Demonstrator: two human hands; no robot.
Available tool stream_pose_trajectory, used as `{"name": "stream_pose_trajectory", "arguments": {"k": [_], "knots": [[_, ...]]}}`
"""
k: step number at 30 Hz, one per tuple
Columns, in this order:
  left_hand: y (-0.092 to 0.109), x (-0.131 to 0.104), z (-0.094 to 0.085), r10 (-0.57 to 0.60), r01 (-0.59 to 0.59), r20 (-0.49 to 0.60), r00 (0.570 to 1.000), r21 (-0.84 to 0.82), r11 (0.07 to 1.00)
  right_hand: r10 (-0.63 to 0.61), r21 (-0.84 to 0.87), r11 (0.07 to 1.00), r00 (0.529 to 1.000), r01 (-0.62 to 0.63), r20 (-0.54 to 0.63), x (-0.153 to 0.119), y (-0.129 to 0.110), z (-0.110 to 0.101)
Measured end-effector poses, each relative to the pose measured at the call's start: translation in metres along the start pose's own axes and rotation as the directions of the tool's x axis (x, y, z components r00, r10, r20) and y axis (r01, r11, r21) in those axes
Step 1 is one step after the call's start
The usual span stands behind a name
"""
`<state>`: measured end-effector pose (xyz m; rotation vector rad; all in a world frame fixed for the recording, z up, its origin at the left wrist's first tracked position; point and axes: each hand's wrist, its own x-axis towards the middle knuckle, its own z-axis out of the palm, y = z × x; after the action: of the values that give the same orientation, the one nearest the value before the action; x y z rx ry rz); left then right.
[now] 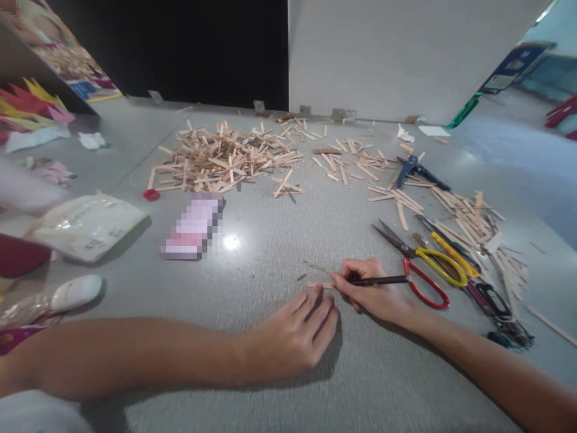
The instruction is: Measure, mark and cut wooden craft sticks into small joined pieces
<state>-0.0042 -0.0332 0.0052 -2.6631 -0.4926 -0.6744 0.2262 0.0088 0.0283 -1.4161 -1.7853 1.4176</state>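
A short, thin wooden strip (319, 285) lies flat on the grey table (252, 240) near the middle. The fingertips of my left hand (300, 331) press down on it, with the fingers bent and close together. My right hand (369, 288) grips a black pen (381, 281) at the right end of the strip, its tip hidden by the fingers. Beside my right hand lie scissors (408, 246) with one yellow and one red handle.
Wooden strips are heaped (220, 159) at the back, with more scattered strips (480, 222) at the right. Blue pliers (408, 170) and a yellow-handled tool (455, 252) lie there. A blurred phone (193, 228), a plastic packet (92, 225) and a white mouse (77, 292) are left.
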Motion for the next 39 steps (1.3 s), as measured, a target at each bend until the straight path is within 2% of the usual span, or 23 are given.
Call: {"name": "stream_pose_trajectory", "arguments": {"k": [2, 5, 7, 9, 13, 15, 39], "knots": [[-0.0005, -0.0001, 0.0006, 0.007, -0.007, 0.016, 1.0, -0.008, 1.0, -0.047, -0.047, 0.998, 0.999, 0.046, -0.005, -0.0018, 0.0029, 0.0005], [-0.0012, 0.0004, 0.0002, 0.022, -0.022, 0.021, 1.0, -0.013, 1.0, -0.199, -0.162, 0.968, 0.979, 0.191, -0.038, -0.0037, 0.0063, 0.001], [-0.0011, 0.0005, 0.0001, 0.029, -0.028, 0.028, 0.999, -0.015, 0.999, -0.238, -0.2, 0.953, 0.971, 0.227, -0.033, -0.0036, 0.0053, 0.0008], [-0.0003, 0.0003, 0.0007, 0.032, -0.031, 0.029, 0.999, -0.023, 0.999, -0.193, -0.187, 0.965, 0.981, 0.186, -0.018, -0.0025, 0.002, 0.0001], [0.0009, 0.0005, 0.0018, 0.019, -0.019, 0.006, 1.0, -0.027, 0.999, -0.039, -0.045, 0.998, 0.999, 0.04, 0.023, 0.0002, -0.0031, -0.0002], [0.0006, 0.0014, 0.001, 0.012, -0.012, -0.001, 1.0, -0.016, 1.0, -0.013, 0.004, 1.0, 0.999, 0.013, 0.034, 0.001, -0.0026, 0.0003], [-0.0016, 0.0042, -0.0029, 0.032, -0.033, 0.024, 0.999, 0.01, 0.999, -0.046, 0.016, 0.999, 0.999, 0.046, -0.006, 0.0027, -0.0012, 0.0027]]}}
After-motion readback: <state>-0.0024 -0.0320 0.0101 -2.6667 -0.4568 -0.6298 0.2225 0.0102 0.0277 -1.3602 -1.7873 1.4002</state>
